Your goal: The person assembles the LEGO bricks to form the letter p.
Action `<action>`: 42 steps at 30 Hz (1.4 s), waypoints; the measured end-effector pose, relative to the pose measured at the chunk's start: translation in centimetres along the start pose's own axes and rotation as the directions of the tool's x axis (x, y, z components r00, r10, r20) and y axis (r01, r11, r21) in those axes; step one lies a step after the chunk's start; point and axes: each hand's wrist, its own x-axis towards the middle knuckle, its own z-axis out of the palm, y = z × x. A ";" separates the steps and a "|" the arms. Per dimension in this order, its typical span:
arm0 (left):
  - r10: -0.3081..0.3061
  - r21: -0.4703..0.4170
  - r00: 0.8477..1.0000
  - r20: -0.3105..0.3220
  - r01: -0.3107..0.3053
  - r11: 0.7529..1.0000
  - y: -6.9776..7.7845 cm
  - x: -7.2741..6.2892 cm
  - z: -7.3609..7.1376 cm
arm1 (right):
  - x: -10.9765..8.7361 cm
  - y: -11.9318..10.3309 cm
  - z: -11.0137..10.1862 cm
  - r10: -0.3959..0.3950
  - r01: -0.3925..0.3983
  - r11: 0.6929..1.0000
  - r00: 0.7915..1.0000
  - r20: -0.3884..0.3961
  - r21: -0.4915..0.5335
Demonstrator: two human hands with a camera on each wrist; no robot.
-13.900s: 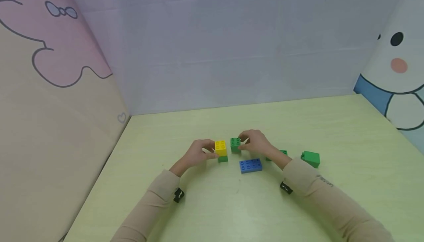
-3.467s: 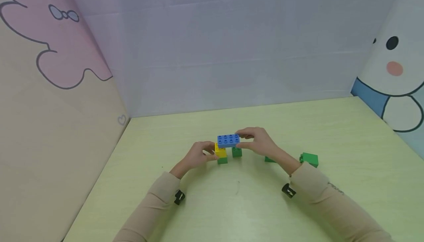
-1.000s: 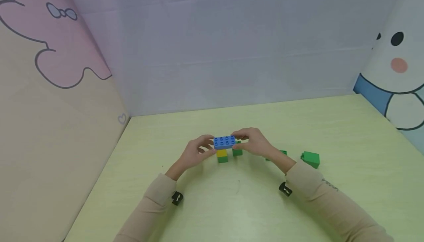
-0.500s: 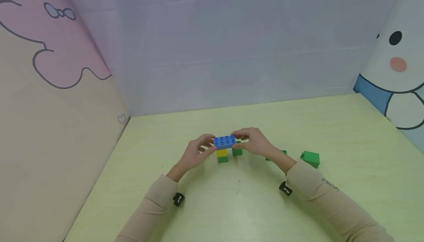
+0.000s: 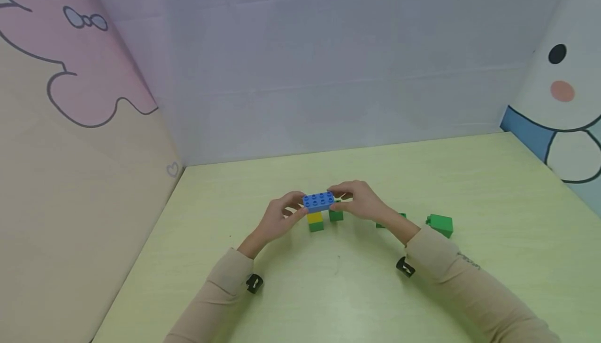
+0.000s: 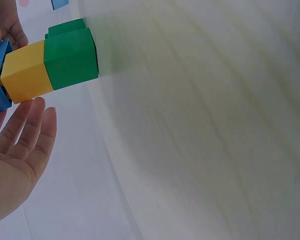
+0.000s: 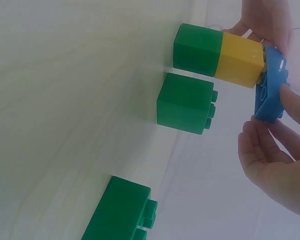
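Over the pale table, fingers of left hand and right hand pinch the blue brick against the yellow brick, apparently aligning it; pressing down seems next.

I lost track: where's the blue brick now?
In the head view, the blue brick is just below centre, over the yellow brick, between the left hand and right hand.
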 end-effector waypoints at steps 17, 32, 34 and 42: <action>-0.051 -0.037 0.999 -0.009 0.050 0.998 -0.1 -0.1 0.0 | 0.6 0.1 -0.1 -0.023 0.023 1.000 1.000 0.016 -0.008; -0.064 -0.058 0.997 -0.039 0.061 0.996 -0.3 -0.4 0.1 | 0.8 0.3 0.0 -0.029 0.029 1.000 0.999 0.032 0.003; -0.064 -0.061 0.997 -0.042 0.061 0.996 -0.2 -0.3 0.1 | 0.9 0.3 0.0 -0.018 0.018 1.000 0.999 0.034 0.001; -0.071 -0.060 0.997 -0.044 0.069 0.996 -0.1 -0.2 0.1 | 0.8 0.0 -0.1 -0.010 0.010 1.000 0.999 0.038 0.001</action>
